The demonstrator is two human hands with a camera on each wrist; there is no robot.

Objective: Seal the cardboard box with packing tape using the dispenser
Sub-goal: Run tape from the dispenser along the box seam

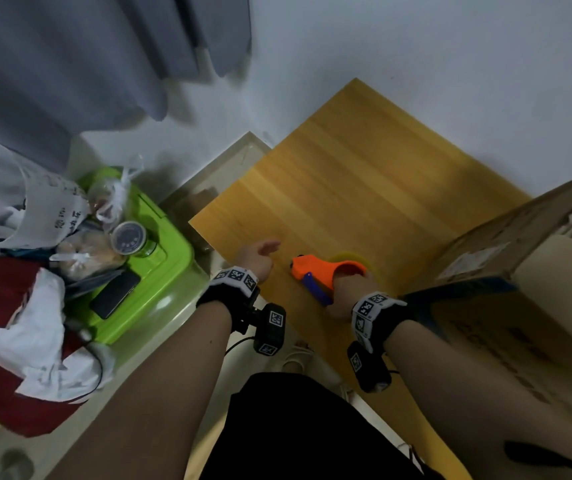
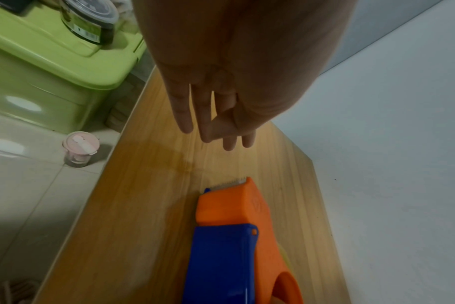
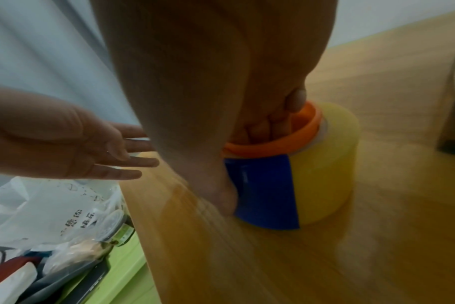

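Note:
An orange and blue tape dispenser (image 1: 322, 271) (image 2: 234, 232) with a yellow tape roll (image 3: 327, 162) lies on the wooden table (image 1: 346, 188). My right hand (image 1: 345, 289) (image 3: 262, 131) grips it, fingers curled inside the orange ring and thumb on the blue plate. The serrated blade (image 2: 231, 182) points away from me. My left hand (image 1: 258, 256) (image 2: 213, 115) hovers open just left of the dispenser, fingers straight, holding nothing. The cardboard box (image 1: 526, 268) stands on the table at the right, close to my right wrist.
A green plastic bin (image 1: 160, 271) left of the table carries a lidded jar (image 1: 128, 237), a black phone (image 1: 115, 294) and plastic bags (image 1: 18, 202). A pink-lidded cup (image 2: 81, 148) stands on the tiled floor. A white wall borders the table's far side.

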